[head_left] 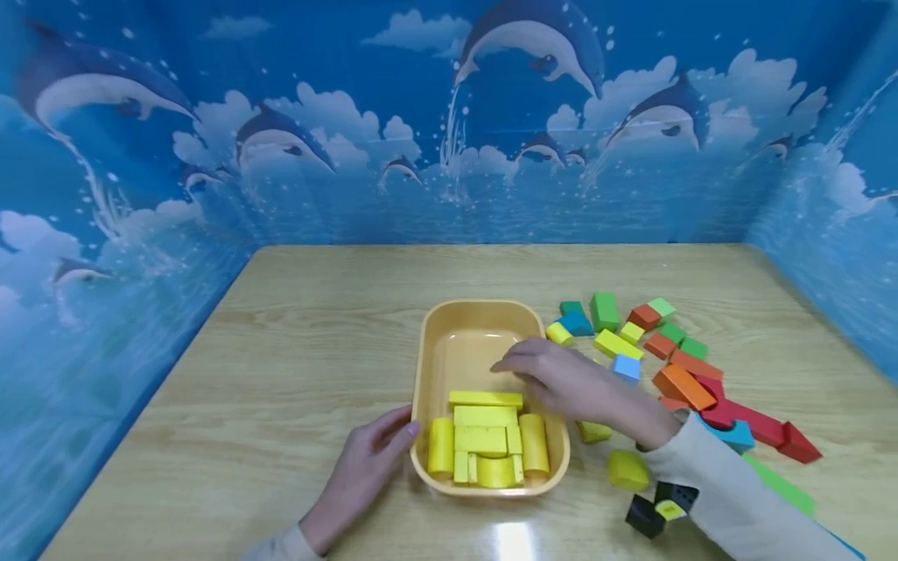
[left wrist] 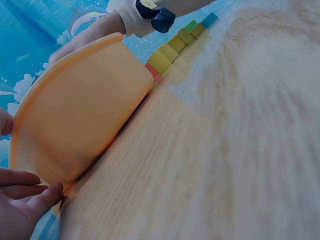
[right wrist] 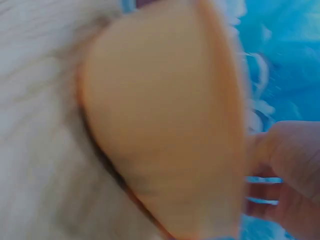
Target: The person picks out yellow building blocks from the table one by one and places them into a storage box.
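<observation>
Tray (head_left: pixel 456 360), one, holds two yellow cylinders (head_left: pixel 440 448) beside blocks (head_left: pixel 480 439); left hand (head_left: pixel 370 461) and right hand (head_left: pixel 561 378) have fingers apart.

One left hand (head_left: pixel 368 463) and one right hand (head_left: pixel 561 378) are working at one tray (head_left: pixel 419 374). Two rounded yellow blocks (head_left: pixel 441 448) are lying along its left and right edges, and one long yellow bar (head_left: pixel 486 399) is lying between. Two black blocks (head_left: pixel 645 516) are sitting toward the table's (head_left: pixel 316 335) near edge. At least four green blocks (head_left: pixel 605 312) are lying beyond the tray's right edge.
</observation>
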Demonstrator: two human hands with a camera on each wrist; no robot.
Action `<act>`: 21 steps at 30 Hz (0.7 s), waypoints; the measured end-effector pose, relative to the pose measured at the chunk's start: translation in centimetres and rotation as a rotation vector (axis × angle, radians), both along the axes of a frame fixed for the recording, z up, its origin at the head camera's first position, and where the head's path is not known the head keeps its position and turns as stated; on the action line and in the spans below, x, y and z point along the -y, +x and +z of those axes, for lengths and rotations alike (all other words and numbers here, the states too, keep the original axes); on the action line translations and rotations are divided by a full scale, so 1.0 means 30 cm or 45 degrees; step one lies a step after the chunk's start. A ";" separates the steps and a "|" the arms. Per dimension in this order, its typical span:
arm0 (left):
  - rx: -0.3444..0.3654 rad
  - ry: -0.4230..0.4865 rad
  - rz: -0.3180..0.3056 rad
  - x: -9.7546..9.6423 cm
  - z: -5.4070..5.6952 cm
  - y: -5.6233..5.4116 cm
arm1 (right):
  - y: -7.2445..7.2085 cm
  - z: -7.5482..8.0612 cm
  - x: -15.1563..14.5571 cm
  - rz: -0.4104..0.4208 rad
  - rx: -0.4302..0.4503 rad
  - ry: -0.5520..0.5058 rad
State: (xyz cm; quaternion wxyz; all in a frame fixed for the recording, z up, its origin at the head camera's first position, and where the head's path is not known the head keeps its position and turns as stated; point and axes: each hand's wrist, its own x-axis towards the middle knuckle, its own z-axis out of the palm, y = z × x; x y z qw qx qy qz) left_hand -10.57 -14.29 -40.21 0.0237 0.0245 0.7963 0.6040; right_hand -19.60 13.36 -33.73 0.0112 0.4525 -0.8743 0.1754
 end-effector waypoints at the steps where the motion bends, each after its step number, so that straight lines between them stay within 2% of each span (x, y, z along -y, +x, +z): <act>1: -0.003 -0.007 -0.001 0.002 0.000 0.000 | -0.001 0.009 -0.018 -0.025 -0.039 -0.049; 3: -0.001 -0.026 -0.001 0.006 -0.001 -0.001 | 0.000 0.025 -0.063 -0.087 -0.096 -0.112; 5: -0.005 -0.043 -0.004 0.010 -0.003 -0.002 | 0.003 0.033 -0.113 -0.149 -0.092 -0.130; 8: -0.016 -0.061 -0.009 0.015 -0.004 -0.004 | 0.023 0.027 -0.185 -0.221 0.016 -0.066; 12: -0.013 -0.054 -0.015 0.016 -0.006 -0.003 | 0.063 -0.007 -0.255 -0.228 0.183 0.010; 16: -0.025 -0.039 -0.013 0.014 -0.009 0.000 | 0.098 -0.031 -0.287 -0.172 0.323 0.019; 19: -0.028 -0.026 -0.015 0.011 -0.010 0.000 | 0.129 -0.029 -0.302 -0.197 0.427 0.057; 21: -0.028 -0.021 -0.020 0.009 -0.010 -0.001 | 0.154 -0.026 -0.309 -0.254 0.506 0.149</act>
